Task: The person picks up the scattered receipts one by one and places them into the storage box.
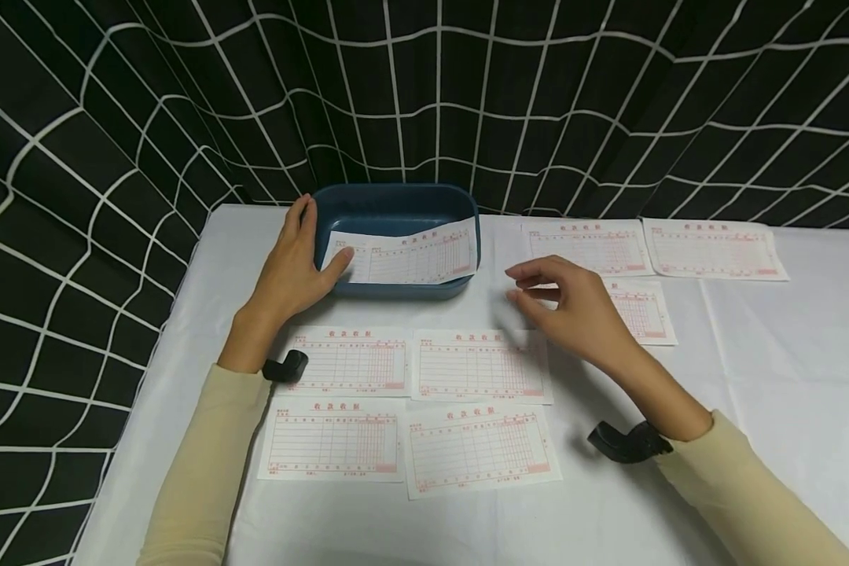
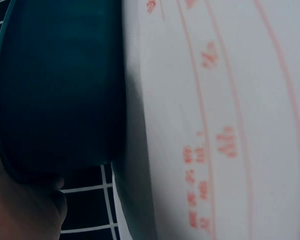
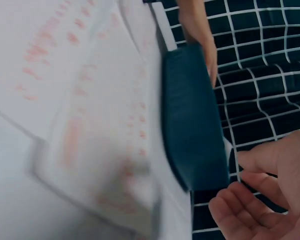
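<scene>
A dark blue plastic bin [image 1: 396, 291] stands at the back of the table, with a white receipt slip printed in red [image 1: 424, 255] lying in it, tilted up at its right end. My left hand [image 1: 290, 263] holds the bin's left end, fingers along the outer side and thumb over the front rim, overlapping the slip. To the right of the bin, my right hand [image 1: 573, 306] hovers with loosely bent fingers and nothing between them. It partly covers a receipt slip [image 1: 640, 312] behind it. The right wrist view shows the right fingers [image 3: 230, 205] close to the bin's end.
In front of the bin lie more receipt slips in two rows, such as the front left one [image 1: 332, 440] and the front right one [image 1: 481, 452]. Two others [image 1: 714, 250] lie at the back right. A black cloth with white grid lines [image 1: 410, 86] hangs behind the white-covered table [image 1: 785, 377].
</scene>
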{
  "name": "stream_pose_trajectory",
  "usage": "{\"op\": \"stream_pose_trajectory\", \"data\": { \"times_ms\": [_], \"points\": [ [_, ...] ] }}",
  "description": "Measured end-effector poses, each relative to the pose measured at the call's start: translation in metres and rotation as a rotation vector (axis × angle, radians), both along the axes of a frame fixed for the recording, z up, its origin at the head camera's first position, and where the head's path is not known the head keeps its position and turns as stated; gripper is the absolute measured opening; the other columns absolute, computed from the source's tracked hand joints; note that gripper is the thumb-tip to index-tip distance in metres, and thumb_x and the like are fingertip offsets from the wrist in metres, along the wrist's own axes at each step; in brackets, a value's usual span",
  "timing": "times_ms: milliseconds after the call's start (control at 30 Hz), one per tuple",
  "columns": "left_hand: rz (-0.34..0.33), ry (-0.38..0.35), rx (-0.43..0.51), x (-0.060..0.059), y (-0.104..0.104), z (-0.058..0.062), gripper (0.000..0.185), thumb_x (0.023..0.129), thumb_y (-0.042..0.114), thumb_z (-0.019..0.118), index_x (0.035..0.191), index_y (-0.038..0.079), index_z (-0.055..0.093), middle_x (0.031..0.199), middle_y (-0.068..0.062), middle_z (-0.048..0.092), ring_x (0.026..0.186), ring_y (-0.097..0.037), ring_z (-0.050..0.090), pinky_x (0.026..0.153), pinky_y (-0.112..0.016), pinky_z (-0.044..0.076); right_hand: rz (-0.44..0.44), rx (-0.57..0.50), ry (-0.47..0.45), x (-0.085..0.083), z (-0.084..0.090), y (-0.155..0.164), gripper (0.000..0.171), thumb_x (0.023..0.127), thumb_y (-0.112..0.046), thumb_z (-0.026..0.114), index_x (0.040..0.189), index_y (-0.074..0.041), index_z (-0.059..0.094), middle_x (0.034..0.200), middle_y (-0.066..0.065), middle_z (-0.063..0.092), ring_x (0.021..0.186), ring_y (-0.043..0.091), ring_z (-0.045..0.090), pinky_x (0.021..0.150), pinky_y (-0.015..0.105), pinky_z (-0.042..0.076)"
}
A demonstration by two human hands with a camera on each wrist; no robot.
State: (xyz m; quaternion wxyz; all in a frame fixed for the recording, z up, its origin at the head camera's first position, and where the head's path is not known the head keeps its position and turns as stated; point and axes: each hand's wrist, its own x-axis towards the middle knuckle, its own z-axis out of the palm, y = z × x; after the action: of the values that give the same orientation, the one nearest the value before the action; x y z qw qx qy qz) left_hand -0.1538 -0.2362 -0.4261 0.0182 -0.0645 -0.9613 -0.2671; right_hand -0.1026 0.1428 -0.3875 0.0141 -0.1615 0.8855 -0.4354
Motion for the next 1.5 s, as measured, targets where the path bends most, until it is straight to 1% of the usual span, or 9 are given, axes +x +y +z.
{"op": "stream_pose_trajectory", "data": {
  "times_ms": [167, 333, 567, 667, 800, 900, 1167, 1367, 1500],
  "points": [
    [0.004, -0.002, -0.008, 0.0, 0.002, 0.001, 0.1, 0.1, 0.053, 0.062, 0.169, -0.001, 0.013, 0.179, -0.017, 0.01, 0.165, -0.038, 0.023, 0.13, -0.057, 0.031, 0.002, 0.016, -0.01, 0.024, -0.011, 0.015, 0.025, 0.096, -0.008, 0.076, 0.12, -0.001, 0.075, 0.119, 0.014, 0.075, 0.108, 0.033, 0.078, 0.096, 0.033, 0.061],
    [0.01, -0.009, -0.024, 0.001, 0.003, 0.002, 0.101, 0.1, 0.053, 0.061, 0.168, -0.002, 0.012, 0.179, -0.017, 0.009, 0.164, -0.039, 0.023, 0.128, -0.058, 0.033, -0.001, 0.039, -0.002, 0.042, -0.021, 0.026, 0.027, 0.095, -0.008, 0.078, 0.121, -0.003, 0.075, 0.118, 0.012, 0.076, 0.106, 0.031, 0.078, 0.095, 0.027, 0.06],
    [0.018, -0.017, -0.03, 0.002, 0.003, 0.003, 0.101, 0.099, 0.052, 0.062, 0.168, -0.002, 0.012, 0.179, -0.016, 0.009, 0.165, -0.039, 0.023, 0.129, -0.058, 0.032, -0.002, 0.097, 0.04, 0.054, -0.031, 0.031, 0.03, 0.091, -0.008, 0.081, 0.121, -0.005, 0.076, 0.118, 0.008, 0.076, 0.106, 0.029, 0.078, 0.093, 0.011, 0.055],
    [0.022, -0.021, -0.021, 0.003, 0.003, 0.002, 0.102, 0.099, 0.053, 0.062, 0.169, -0.001, 0.011, 0.179, -0.016, 0.009, 0.165, -0.039, 0.023, 0.129, -0.058, 0.032, -0.003, 0.109, 0.053, 0.057, -0.033, 0.031, 0.031, 0.09, -0.008, 0.082, 0.121, -0.006, 0.076, 0.117, 0.007, 0.077, 0.105, 0.027, 0.078, 0.092, 0.01, 0.053],
    [0.019, -0.031, -0.008, 0.002, 0.003, 0.0, 0.103, 0.099, 0.053, 0.063, 0.169, 0.0, 0.01, 0.18, -0.015, 0.008, 0.164, -0.039, 0.023, 0.128, -0.059, 0.032, 0.022, 0.13, 0.1, 0.06, -0.038, 0.031, 0.034, 0.087, -0.008, 0.085, 0.12, -0.008, 0.076, 0.116, 0.004, 0.076, 0.101, 0.02, 0.074, 0.09, 0.015, 0.052],
    [0.016, -0.031, 0.002, 0.001, 0.001, 0.0, 0.102, 0.099, 0.052, 0.063, 0.169, 0.0, 0.01, 0.179, -0.015, 0.008, 0.164, -0.04, 0.023, 0.128, -0.06, 0.033, 0.053, 0.131, 0.134, 0.063, -0.042, 0.03, 0.038, 0.085, -0.008, 0.087, 0.12, -0.008, 0.075, 0.117, 0.003, 0.075, 0.099, 0.018, 0.07, 0.089, 0.021, 0.052],
    [0.01, -0.039, -0.002, 0.003, 0.001, 0.003, 0.104, 0.099, 0.053, 0.063, 0.169, 0.001, 0.008, 0.18, -0.015, 0.006, 0.164, -0.04, 0.022, 0.127, -0.061, 0.033, 0.062, 0.134, 0.141, 0.066, -0.048, 0.026, 0.045, 0.082, -0.009, 0.09, 0.123, -0.007, 0.073, 0.121, 0.005, 0.074, 0.106, 0.021, 0.07, 0.094, 0.021, 0.049],
    [0.019, -0.03, -0.017, 0.003, 0.002, 0.003, 0.104, 0.098, 0.053, 0.064, 0.169, 0.001, 0.009, 0.18, -0.015, 0.008, 0.164, -0.04, 0.023, 0.128, -0.06, 0.033, 0.06, 0.176, 0.126, 0.068, -0.05, 0.023, 0.05, 0.082, -0.01, 0.089, 0.128, -0.005, 0.07, 0.129, 0.008, 0.07, 0.12, 0.027, 0.067, 0.102, 0.04, 0.048],
    [0.012, -0.019, -0.013, 0.002, 0.003, 0.002, 0.103, 0.098, 0.052, 0.063, 0.169, -0.001, 0.01, 0.179, -0.017, 0.008, 0.164, -0.04, 0.022, 0.128, -0.06, 0.032, 0.061, 0.218, 0.106, 0.071, -0.052, 0.022, 0.06, 0.083, -0.015, 0.09, 0.137, -0.002, 0.065, 0.141, 0.012, 0.065, 0.133, 0.032, 0.06, 0.111, 0.05, 0.046]
  ]
}}
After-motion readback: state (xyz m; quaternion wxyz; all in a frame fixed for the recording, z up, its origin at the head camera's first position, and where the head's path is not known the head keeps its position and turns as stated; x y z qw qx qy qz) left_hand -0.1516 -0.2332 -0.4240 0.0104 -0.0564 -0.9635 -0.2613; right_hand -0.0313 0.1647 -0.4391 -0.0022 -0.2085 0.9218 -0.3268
